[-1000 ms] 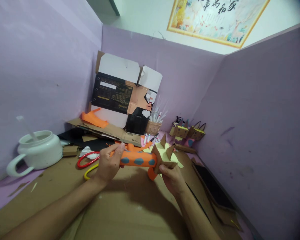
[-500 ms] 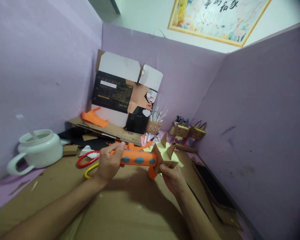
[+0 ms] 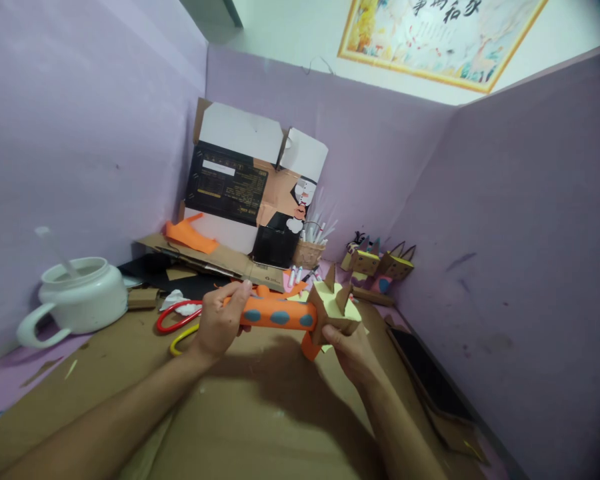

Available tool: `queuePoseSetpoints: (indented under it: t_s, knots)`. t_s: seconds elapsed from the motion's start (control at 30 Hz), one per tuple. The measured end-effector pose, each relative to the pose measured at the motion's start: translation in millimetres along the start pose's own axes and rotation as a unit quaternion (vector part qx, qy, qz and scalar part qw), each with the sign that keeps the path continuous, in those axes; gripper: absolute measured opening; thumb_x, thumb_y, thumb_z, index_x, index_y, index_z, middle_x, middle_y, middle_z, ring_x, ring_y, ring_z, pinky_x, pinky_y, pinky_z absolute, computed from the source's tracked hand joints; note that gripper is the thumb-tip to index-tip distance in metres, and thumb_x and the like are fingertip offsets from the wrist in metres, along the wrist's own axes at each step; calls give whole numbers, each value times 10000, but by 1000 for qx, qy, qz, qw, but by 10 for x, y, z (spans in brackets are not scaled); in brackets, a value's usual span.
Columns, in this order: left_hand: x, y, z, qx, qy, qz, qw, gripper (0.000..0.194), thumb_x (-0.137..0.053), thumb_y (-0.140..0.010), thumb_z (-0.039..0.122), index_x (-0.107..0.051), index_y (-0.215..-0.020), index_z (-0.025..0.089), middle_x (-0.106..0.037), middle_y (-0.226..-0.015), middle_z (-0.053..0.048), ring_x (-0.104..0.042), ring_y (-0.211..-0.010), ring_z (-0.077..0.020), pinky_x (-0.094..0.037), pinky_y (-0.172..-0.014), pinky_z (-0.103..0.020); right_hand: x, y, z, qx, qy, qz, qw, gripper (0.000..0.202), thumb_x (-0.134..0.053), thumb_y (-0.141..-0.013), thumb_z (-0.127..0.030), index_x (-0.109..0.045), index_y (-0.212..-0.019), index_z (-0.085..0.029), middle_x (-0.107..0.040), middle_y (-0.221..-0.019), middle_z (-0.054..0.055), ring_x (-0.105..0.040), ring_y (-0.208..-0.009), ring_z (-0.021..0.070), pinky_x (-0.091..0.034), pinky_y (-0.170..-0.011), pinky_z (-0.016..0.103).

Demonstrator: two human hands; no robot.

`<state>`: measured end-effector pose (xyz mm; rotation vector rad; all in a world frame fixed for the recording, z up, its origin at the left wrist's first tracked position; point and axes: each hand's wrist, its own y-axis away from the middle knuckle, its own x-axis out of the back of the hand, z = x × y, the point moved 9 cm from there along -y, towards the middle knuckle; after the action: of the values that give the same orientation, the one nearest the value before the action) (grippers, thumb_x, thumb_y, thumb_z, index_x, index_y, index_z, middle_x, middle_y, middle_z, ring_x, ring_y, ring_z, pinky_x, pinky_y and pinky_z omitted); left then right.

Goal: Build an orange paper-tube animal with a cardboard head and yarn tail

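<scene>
An orange paper tube with blue-grey oval spots (image 3: 280, 317) lies level between my hands. My left hand (image 3: 223, 320) is wrapped round its left end. At the tube's right end sits a small cardboard box head (image 3: 337, 308) with a pale yellow top and two pointed cardboard ears. My right hand (image 3: 350, 350) pinches the lower edge of that head, thumb in front; the fingers behind are partly hidden. Below the joint hangs an orange paper piece (image 3: 311, 347). Red scissor-like handles (image 3: 177, 319) and a yellow loop (image 3: 183, 340) lie beside my left hand.
A white mug (image 3: 83, 300) holding a stick stands at the left. An unfolded printed carton (image 3: 235, 180) leans on the back wall. Behind my hands are a basket of pens (image 3: 309, 253) and finished-looking cardboard figures (image 3: 375, 263). Dark cardboard (image 3: 427, 373) lies along the right wall.
The box head has tipped so more of its yellow top shows, and it has shifted slightly right with my right hand. Both hands keep their hold.
</scene>
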<state>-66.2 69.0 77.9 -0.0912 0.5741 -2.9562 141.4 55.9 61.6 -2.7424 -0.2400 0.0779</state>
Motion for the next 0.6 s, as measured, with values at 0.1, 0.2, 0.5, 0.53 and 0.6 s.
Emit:
queuePoseSetpoints:
  t_s: [0.1, 0.2, 0.5, 0.53, 0.6]
  knots:
    - [-30, -41, -102, 52, 53, 4, 997, 329, -497, -793, 442, -580, -695, 140, -441, -365, 55, -433, -283, -91, -275, -257, -159, 53, -11, 2, 13, -12, -3, 1000, 311, -670, -677, -487, -640, -667, -178, -602, -574, 13, -540, -568, 169, -421, -585, 292]
    - [-51, -64, -205, 115, 93, 5, 989, 350, -532, -751, 474, -563, -698, 129, -439, -358, 51, -427, -267, -94, -250, -241, -154, 152, -15, 27, 11, -58, 48, 997, 372, -729, -634, -426, -637, -909, -193, -672, -810, 36, -599, -768, 210, -446, -715, 318]
    - [-251, -37, -57, 131, 202, -190, 952, 416, -621, -717, 434, -501, -991, 144, -593, -643, -4, -557, -447, -111, -410, -332, -167, 126, 23, 368, -149, -243, 127, 950, 362, -720, -641, -229, -635, -989, -178, -709, -906, 39, -638, -799, 202, -504, -769, 346]
    - [-248, -34, -30, 121, 197, -196, 953, 439, -641, -708, 418, -487, -1021, 152, -593, -682, -6, -566, -467, -113, -419, -337, -170, 123, 38, 426, -174, -261, 140, 939, 328, -708, -649, -223, -645, -966, -169, -715, -869, 40, -644, -752, 200, -519, -742, 354]
    - [-226, -40, 16, 98, 176, -194, 960, 482, -662, -699, 395, -461, -1068, 159, -584, -726, -7, -575, -488, -115, -426, -341, -173, 91, 68, 527, -218, -286, 153, 920, 254, -682, -669, -216, -659, -911, -143, -720, -804, 52, -649, -675, 200, -538, -692, 363]
